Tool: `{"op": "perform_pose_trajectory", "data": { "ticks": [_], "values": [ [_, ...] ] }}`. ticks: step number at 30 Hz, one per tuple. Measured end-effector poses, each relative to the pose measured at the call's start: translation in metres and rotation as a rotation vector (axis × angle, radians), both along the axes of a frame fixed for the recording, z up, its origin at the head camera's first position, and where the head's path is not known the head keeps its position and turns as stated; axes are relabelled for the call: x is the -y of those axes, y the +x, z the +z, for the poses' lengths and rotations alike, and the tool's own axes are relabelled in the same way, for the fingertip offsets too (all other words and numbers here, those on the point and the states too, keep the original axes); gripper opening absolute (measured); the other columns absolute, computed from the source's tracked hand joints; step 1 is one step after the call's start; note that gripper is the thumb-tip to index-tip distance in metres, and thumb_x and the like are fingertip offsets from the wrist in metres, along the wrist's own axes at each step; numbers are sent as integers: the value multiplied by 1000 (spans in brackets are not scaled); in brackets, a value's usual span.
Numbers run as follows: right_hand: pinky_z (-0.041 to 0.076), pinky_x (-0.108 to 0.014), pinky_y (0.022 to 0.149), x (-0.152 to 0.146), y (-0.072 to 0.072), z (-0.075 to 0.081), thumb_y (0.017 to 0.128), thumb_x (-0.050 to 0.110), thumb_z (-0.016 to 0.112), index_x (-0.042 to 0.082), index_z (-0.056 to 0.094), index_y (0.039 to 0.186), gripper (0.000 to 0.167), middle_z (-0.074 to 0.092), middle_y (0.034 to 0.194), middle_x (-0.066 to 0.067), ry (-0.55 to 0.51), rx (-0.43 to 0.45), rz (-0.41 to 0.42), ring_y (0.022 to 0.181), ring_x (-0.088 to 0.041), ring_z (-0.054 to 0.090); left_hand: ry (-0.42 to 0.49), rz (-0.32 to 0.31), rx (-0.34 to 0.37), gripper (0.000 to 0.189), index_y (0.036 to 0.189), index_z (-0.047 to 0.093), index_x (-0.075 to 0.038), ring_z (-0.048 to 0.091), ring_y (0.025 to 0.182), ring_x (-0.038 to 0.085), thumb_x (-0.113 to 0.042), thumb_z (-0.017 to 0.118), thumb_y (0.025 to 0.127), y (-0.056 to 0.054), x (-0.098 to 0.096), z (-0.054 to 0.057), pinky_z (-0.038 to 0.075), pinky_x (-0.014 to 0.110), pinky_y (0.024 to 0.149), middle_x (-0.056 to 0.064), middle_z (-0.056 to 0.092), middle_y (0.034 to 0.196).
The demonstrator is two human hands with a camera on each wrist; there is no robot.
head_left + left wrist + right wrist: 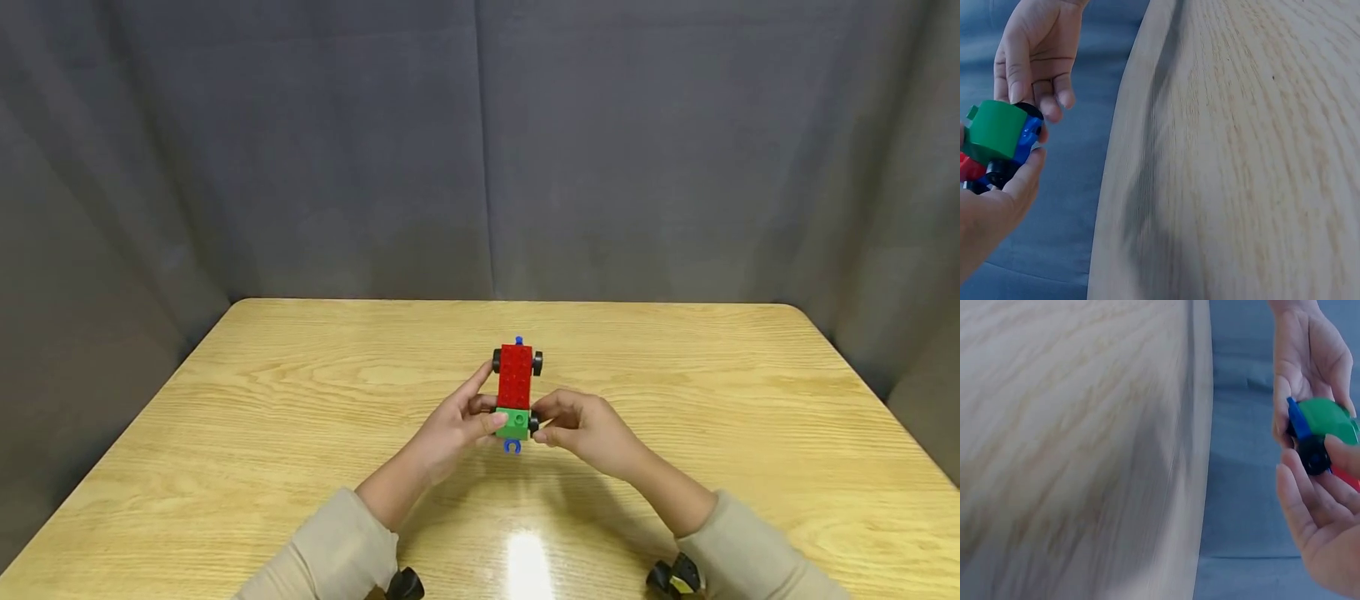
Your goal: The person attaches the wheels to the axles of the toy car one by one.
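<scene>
A toy block car (514, 377) is held above the table in the head view, its red studded body pointing away from me. At its near end sits a green block (513, 425) with a blue open-ended coupling (512, 447) below it. My left hand (450, 433) grips the car from the left, thumb on the green block. On the other side my right hand (592, 432) pinches the near right black wheel (1314, 455) between thumb and fingers. Two more black wheels show at the far end; the near left wheel is mostly hidden by the left hand.
A light wood-grain table (300, 400) with rounded far corners lies below the hands. Grey curtain (337, 167) hangs behind it and along both sides. Dark wrist-worn devices (405, 583) show beside the sleeves at the bottom edge.
</scene>
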State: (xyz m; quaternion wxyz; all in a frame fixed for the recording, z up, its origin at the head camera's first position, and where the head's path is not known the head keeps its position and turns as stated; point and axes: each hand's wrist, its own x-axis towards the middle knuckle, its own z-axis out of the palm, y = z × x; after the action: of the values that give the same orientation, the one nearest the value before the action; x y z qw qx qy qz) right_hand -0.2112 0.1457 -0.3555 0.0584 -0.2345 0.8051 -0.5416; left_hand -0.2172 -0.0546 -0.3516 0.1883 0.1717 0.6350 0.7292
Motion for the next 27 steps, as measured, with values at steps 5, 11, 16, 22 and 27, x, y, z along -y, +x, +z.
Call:
{"op": "perform_pose_trajectory", "data": {
  "ticks": [5, 11, 16, 22, 27],
  "values": [
    [48, -29, 70, -4, -1, 1, 81, 6, 59, -2, 56, 102, 23, 58, 98, -13, 51, -6, 39, 84, -20, 59, 9, 1, 14, 69, 140, 9, -15, 53, 90, 18, -5, 50, 86, 1, 1, -1, 39, 43, 86, 19, 45, 112],
    [48, -27, 70, -10, -2, 2, 82, 6, 58, -2, 56, 101, 21, 58, 97, -12, 84, -16, 61, 84, -19, 58, -2, -5, 15, 67, 139, 12, -15, 52, 91, 19, -5, 51, 86, 2, 1, -1, 40, 40, 86, 19, 44, 113],
    [48, -26, 70, -16, 1, 0, 82, 10, 58, -2, 56, 101, 23, 58, 98, -15, 87, -6, 63, 85, -20, 58, -25, -19, 10, 67, 139, 14, -16, 51, 92, 19, -4, 52, 85, 5, 2, -1, 39, 39, 87, 18, 43, 113],
    [47, -26, 71, -20, 1, 3, 82, 14, 59, -1, 56, 101, 25, 57, 98, -16, 85, -23, 47, 84, -20, 58, -48, -17, 3, 67, 139, 18, -18, 50, 92, 20, -6, 55, 84, 6, 7, 3, 39, 40, 86, 18, 42, 113],
    [47, -25, 69, -24, 0, 5, 82, 15, 59, 0, 56, 101, 24, 58, 95, -10, 90, -38, 19, 83, -19, 57, -72, -14, -4, 66, 138, 22, -18, 48, 91, 19, -7, 56, 82, 6, 8, 5, 41, 40, 84, 16, 41, 112]
  ]
}}
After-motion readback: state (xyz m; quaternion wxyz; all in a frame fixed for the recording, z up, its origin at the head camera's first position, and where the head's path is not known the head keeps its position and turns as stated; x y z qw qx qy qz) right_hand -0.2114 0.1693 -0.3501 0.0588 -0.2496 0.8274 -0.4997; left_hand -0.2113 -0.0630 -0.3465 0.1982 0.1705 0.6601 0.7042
